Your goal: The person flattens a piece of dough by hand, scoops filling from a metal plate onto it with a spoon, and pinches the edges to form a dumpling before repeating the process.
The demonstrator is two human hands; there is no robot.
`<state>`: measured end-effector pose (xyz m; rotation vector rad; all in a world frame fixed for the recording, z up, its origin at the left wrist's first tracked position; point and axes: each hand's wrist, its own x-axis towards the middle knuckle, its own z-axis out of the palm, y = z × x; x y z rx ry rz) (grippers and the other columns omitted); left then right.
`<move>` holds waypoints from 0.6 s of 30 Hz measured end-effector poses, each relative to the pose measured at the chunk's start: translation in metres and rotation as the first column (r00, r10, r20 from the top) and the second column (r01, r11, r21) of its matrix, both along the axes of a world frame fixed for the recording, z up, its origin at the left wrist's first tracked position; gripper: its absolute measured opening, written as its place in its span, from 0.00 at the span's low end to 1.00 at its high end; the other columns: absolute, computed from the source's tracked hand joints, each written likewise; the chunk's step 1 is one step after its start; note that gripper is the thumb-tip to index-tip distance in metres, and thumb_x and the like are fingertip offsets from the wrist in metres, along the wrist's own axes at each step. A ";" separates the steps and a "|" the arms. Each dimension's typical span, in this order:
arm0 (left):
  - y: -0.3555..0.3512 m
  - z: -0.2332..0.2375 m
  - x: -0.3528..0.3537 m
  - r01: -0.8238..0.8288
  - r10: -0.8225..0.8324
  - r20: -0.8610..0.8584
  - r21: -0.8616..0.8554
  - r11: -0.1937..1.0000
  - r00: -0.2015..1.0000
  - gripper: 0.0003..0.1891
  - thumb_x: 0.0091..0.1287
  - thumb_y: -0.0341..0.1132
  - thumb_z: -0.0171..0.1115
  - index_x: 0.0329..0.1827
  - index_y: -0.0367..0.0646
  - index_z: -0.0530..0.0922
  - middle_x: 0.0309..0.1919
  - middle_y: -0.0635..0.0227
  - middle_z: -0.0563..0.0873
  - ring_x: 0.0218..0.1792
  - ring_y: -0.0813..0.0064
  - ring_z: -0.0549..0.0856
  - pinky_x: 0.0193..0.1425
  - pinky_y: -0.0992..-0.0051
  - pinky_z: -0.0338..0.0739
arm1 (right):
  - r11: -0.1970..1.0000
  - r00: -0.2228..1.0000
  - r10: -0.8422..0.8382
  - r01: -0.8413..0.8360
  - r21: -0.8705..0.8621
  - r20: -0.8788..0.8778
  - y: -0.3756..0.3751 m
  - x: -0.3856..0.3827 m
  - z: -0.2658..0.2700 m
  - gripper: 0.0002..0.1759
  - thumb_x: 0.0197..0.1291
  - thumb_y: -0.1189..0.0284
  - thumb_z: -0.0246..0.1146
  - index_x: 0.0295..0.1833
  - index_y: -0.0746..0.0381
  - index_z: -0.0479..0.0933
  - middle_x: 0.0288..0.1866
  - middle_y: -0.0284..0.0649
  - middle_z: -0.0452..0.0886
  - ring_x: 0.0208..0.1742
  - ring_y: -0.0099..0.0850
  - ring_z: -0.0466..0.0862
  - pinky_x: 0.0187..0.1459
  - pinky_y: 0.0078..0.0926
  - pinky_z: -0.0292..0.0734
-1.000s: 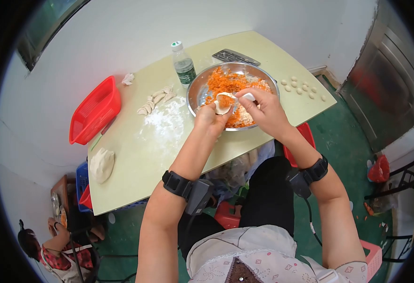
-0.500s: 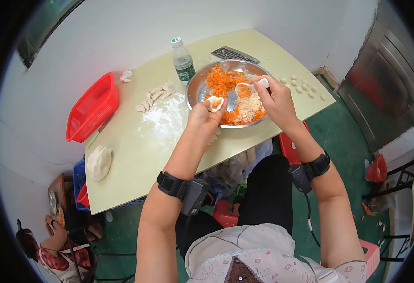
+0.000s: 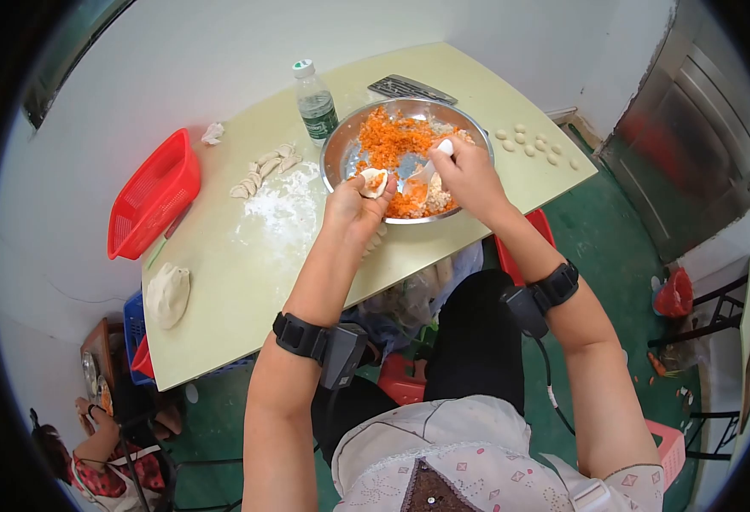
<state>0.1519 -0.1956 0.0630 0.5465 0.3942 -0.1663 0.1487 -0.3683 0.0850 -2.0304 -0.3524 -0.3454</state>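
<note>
My left hand [image 3: 354, 210] is closed around the edge of a dumpling wrapper [image 3: 376, 183] cupped open, with a little orange filling inside. It hovers at the near left rim of a wide metal basin [image 3: 329, 162]. In my right hand [image 3: 474, 181] is a white spoon [image 3: 426, 174], gripped by its handle and tilted down, its bowl low against the filling. Orange shredded filling [image 3: 389, 141] spreads over the back and front of the basin, with a paler chopped heap [image 3: 440, 200] at the near right, partly behind my right hand.
Left of the basin lie folded dumplings [image 3: 264, 171] and scattered flour [image 3: 281, 213]. Small dough pieces [image 3: 530, 150] sit at right. A water bottle [image 3: 316, 107], grater [image 3: 411, 89], red basket [image 3: 154, 196] and dough lump [image 3: 169, 295] are on the table. Another person [image 3: 106, 452] sits lower left.
The spoon has gone from nearly level above the basin to tilted down at the filling. My right hand has turned and shifted left. My left hand keeps the wrapper; the whole view has shifted slightly.
</note>
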 end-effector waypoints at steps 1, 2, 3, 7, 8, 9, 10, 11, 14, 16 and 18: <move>0.000 0.000 0.000 -0.009 0.009 -0.010 -0.007 1.000 1.000 0.17 0.72 0.29 0.34 0.59 0.26 0.53 0.57 0.46 0.62 0.54 0.54 0.71 0.56 0.62 0.76 | 0.997 0.998 -0.009 0.014 0.074 -0.057 -0.003 0.005 -0.003 0.13 0.59 0.67 0.56 0.29 0.66 0.72 0.20 0.38 0.74 0.18 0.25 0.73 0.23 0.23 0.67; -0.001 0.000 0.001 -0.019 0.018 -0.020 -0.015 1.000 1.000 0.16 0.71 0.29 0.34 0.58 0.27 0.54 0.56 0.46 0.63 0.53 0.54 0.71 0.55 0.62 0.76 | 0.989 0.993 -0.014 0.031 0.147 -0.115 -0.007 0.009 -0.005 0.13 0.59 0.67 0.56 0.29 0.65 0.72 0.20 0.37 0.74 0.17 0.23 0.73 0.22 0.21 0.66; -0.001 0.000 0.001 -0.028 0.028 -0.031 -0.022 0.999 0.999 0.15 0.71 0.29 0.34 0.57 0.27 0.56 0.55 0.46 0.63 0.52 0.54 0.71 0.54 0.61 0.77 | 0.966 0.987 0.006 0.036 0.255 -0.160 -0.009 0.014 -0.010 0.12 0.58 0.68 0.56 0.28 0.66 0.72 0.19 0.36 0.74 0.17 0.22 0.73 0.21 0.21 0.67; -0.001 0.001 0.000 -0.033 0.033 -0.028 -0.018 0.999 0.999 0.16 0.71 0.29 0.34 0.57 0.28 0.56 0.55 0.46 0.63 0.52 0.54 0.71 0.54 0.61 0.77 | 0.844 0.943 0.067 0.121 0.523 -0.327 -0.022 0.023 -0.018 0.11 0.57 0.68 0.56 0.27 0.65 0.71 0.17 0.34 0.72 0.16 0.21 0.73 0.19 0.18 0.66; -0.001 0.000 0.000 -0.033 0.033 -0.027 -0.023 0.999 0.999 0.16 0.71 0.29 0.34 0.57 0.28 0.55 0.56 0.45 0.63 0.52 0.54 0.71 0.54 0.61 0.77 | 0.821 0.927 0.074 0.153 0.551 -0.369 -0.025 0.023 -0.018 0.11 0.56 0.68 0.56 0.27 0.64 0.71 0.18 0.33 0.72 0.16 0.21 0.73 0.19 0.18 0.66; 0.000 0.000 0.001 -0.033 0.032 -0.025 -0.029 0.999 0.999 0.16 0.71 0.29 0.34 0.57 0.28 0.55 0.56 0.45 0.63 0.52 0.54 0.71 0.54 0.61 0.77 | 0.813 0.929 0.065 0.163 0.560 -0.365 -0.027 0.023 -0.016 0.11 0.57 0.68 0.56 0.27 0.64 0.71 0.18 0.33 0.72 0.16 0.20 0.73 0.19 0.17 0.65; -0.001 0.000 0.001 -0.039 0.039 -0.025 -0.021 0.999 0.999 0.16 0.71 0.29 0.34 0.58 0.28 0.55 0.56 0.45 0.62 0.53 0.54 0.71 0.54 0.60 0.76 | 0.805 0.931 0.057 0.172 0.568 -0.362 -0.029 0.023 -0.014 0.10 0.57 0.68 0.56 0.27 0.64 0.71 0.18 0.33 0.72 0.16 0.20 0.73 0.19 0.17 0.65; -0.002 0.002 0.000 -0.046 0.046 -0.026 -0.013 0.999 0.999 0.16 0.71 0.29 0.34 0.58 0.28 0.55 0.56 0.46 0.62 0.53 0.54 0.70 0.54 0.60 0.76 | 0.797 0.932 0.048 0.181 0.577 -0.359 -0.031 0.022 -0.012 0.10 0.57 0.68 0.56 0.27 0.63 0.72 0.18 0.33 0.72 0.17 0.19 0.73 0.19 0.16 0.65; -0.004 0.000 0.004 -0.019 0.018 -0.037 -0.024 1.000 0.999 0.16 0.71 0.28 0.34 0.58 0.29 0.55 0.57 0.47 0.62 0.55 0.54 0.69 0.56 0.58 0.74 | 0.766 0.960 0.039 0.149 0.626 -0.277 -0.034 0.023 -0.008 0.10 0.57 0.68 0.56 0.28 0.63 0.72 0.18 0.32 0.72 0.17 0.19 0.72 0.20 0.16 0.65; -0.006 -0.002 0.006 0.000 -0.001 -0.049 -0.028 1.000 0.999 0.16 0.71 0.28 0.34 0.59 0.29 0.55 0.58 0.48 0.62 0.56 0.55 0.68 0.57 0.57 0.73 | 0.766 0.970 0.020 0.141 0.628 -0.242 -0.032 0.021 -0.002 0.10 0.57 0.68 0.56 0.29 0.64 0.72 0.18 0.32 0.72 0.17 0.19 0.72 0.21 0.15 0.65; -0.014 0.002 0.004 0.000 -0.001 -0.065 -0.014 1.000 0.998 0.17 0.71 0.28 0.34 0.60 0.29 0.55 0.59 0.49 0.61 0.57 0.55 0.67 0.59 0.57 0.72 | 0.778 0.981 0.028 0.100 0.621 -0.193 -0.027 0.018 0.005 0.09 0.59 0.68 0.55 0.33 0.64 0.74 0.19 0.31 0.72 0.18 0.18 0.72 0.22 0.14 0.65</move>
